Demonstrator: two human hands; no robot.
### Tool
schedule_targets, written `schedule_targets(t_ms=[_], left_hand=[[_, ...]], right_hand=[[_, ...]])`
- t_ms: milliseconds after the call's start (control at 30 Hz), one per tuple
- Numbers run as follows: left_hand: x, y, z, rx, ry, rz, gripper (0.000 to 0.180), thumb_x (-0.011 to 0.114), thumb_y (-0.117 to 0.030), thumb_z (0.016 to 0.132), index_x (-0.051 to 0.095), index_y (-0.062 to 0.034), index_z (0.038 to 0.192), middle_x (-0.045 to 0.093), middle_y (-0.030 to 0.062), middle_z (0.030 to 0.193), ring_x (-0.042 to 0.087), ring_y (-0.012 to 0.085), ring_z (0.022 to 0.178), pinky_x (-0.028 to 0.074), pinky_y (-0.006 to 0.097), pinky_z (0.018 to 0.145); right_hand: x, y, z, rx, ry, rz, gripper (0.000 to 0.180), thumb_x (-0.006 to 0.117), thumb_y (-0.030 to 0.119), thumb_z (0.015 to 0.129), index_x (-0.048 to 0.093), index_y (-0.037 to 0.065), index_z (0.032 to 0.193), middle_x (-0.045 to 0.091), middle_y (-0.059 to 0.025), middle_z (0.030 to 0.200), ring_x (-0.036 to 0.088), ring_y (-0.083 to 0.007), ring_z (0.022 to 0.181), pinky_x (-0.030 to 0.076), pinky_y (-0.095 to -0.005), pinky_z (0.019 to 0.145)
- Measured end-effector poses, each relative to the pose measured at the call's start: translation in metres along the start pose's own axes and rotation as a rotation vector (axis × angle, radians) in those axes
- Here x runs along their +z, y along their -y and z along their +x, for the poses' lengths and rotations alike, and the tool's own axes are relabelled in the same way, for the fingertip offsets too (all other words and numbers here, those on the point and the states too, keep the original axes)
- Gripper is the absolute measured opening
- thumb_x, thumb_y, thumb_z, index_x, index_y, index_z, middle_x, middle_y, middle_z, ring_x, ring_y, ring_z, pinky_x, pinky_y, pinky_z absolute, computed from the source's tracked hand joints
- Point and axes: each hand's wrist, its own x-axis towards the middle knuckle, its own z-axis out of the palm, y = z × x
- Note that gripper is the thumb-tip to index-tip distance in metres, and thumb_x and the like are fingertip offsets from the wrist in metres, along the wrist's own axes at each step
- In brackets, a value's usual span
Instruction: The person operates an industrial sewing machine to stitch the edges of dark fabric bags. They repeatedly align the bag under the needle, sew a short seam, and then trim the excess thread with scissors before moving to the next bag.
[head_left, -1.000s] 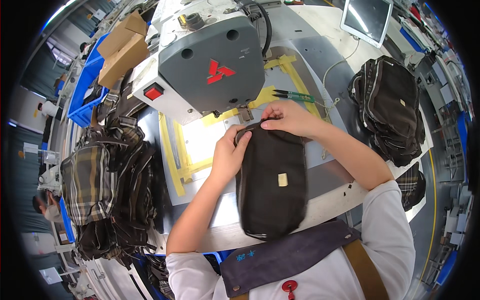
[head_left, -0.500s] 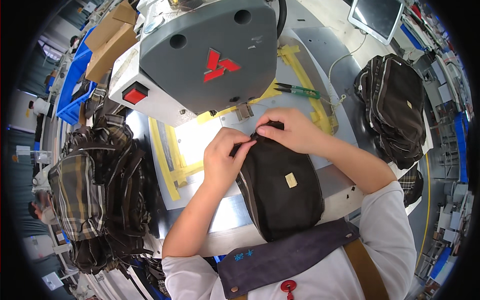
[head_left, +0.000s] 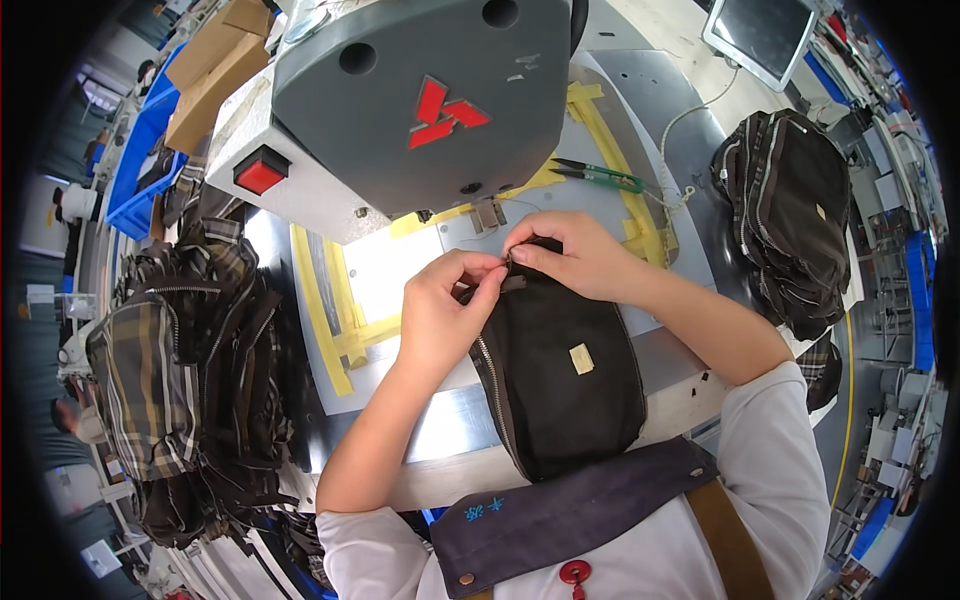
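A black fabric bag [head_left: 555, 370] with a zipper down its left side and a small cream label lies before me at the table's front edge. Both hands pinch its far end. My left hand [head_left: 445, 305] is closed, thumb against fingertips, on the bag's upper left corner. Close beside it, almost touching, my right hand [head_left: 565, 255] grips the same edge from the right. A short dark strip shows between the fingertips; its exact kind is too small to tell. Just beyond my hands is the small metal clamp [head_left: 488, 215] under the grey sewing machine head [head_left: 420, 110].
Plaid and black bags [head_left: 150, 390] are piled at the left. More black bags [head_left: 795, 200] are stacked at the right. Green-handled thread snips [head_left: 598, 176] lie on the taped plate, near a cord. A tablet [head_left: 762, 38] stands far right; a blue bin [head_left: 145, 170] and cardboard box [head_left: 215, 75] stand far left.
My fingertips have shifted slightly at the bag's far edge, and a small strip now shows beneath them. The bag stays in place; the view has tilted a little.
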Motion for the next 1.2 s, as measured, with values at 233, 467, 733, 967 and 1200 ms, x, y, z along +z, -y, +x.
schedule_targets(t_ms=[233, 467, 733, 967, 1200], left_hand=[[0.007, -0.002, -0.003, 0.049, -0.081, 0.11, 0.008, 0.072, -0.005, 0.078, 0.067, -0.0015, 0.084, 0.067, 0.0065, 0.078, 0.067, 0.0163, 0.067, 0.055, 0.027, 0.064], [0.014, -0.002, -0.002, 0.092, -0.145, 0.219, 0.008, 0.071, -0.005, 0.076, 0.066, -0.0015, 0.081, 0.067, 0.0074, 0.075, 0.066, 0.0167, 0.063, 0.053, 0.028, 0.06], [0.003, 0.007, 0.004, -0.099, 0.011, -0.056, 0.01, 0.069, -0.004, 0.077, 0.066, 0.0007, 0.085, 0.065, 0.0045, 0.071, 0.061, 0.0084, 0.064, 0.051, 0.024, 0.063], [0.002, 0.02, 0.007, -0.106, -0.092, -0.089, 0.009, 0.067, -0.004, 0.079, 0.065, 0.0019, 0.085, 0.065, 0.0032, 0.072, 0.059, 0.0069, 0.066, 0.05, 0.023, 0.064], [0.003, 0.022, 0.005, -0.107, -0.108, -0.17, 0.008, 0.067, -0.003, 0.079, 0.064, 0.0018, 0.085, 0.064, 0.002, 0.074, 0.058, 0.0064, 0.067, 0.049, 0.022, 0.064]], right_hand=[[0.007, 0.008, -0.003, 0.006, -0.085, -0.142, 0.014, 0.063, 0.011, 0.088, 0.065, -0.001, 0.094, 0.067, -0.0096, 0.087, 0.062, -0.0167, 0.081, 0.049, -0.03, 0.075], [0.016, 0.01, -0.005, 0.04, -0.165, -0.222, 0.012, 0.065, 0.01, 0.084, 0.065, -0.001, 0.089, 0.066, -0.0103, 0.081, 0.063, -0.021, 0.075, 0.049, -0.0316, 0.071], [0.001, 0.003, 0.004, -0.617, -0.129, -0.602, 0.015, 0.071, 0.01, 0.077, 0.065, 0.013, 0.091, 0.059, -0.0013, 0.098, 0.058, -0.0219, 0.094, 0.047, -0.0378, 0.082], [0.0, 0.006, 0.002, -0.84, -0.109, -0.844, 0.018, 0.07, 0.011, 0.074, 0.06, 0.008, 0.088, 0.058, -0.0025, 0.095, 0.056, -0.0228, 0.094, 0.046, -0.0372, 0.087], [0.001, 0.011, 0.001, -0.545, -0.048, -0.631, 0.017, 0.07, 0.011, 0.072, 0.061, 0.009, 0.087, 0.058, -0.003, 0.089, 0.055, -0.0226, 0.093, 0.039, -0.0429, 0.1]])
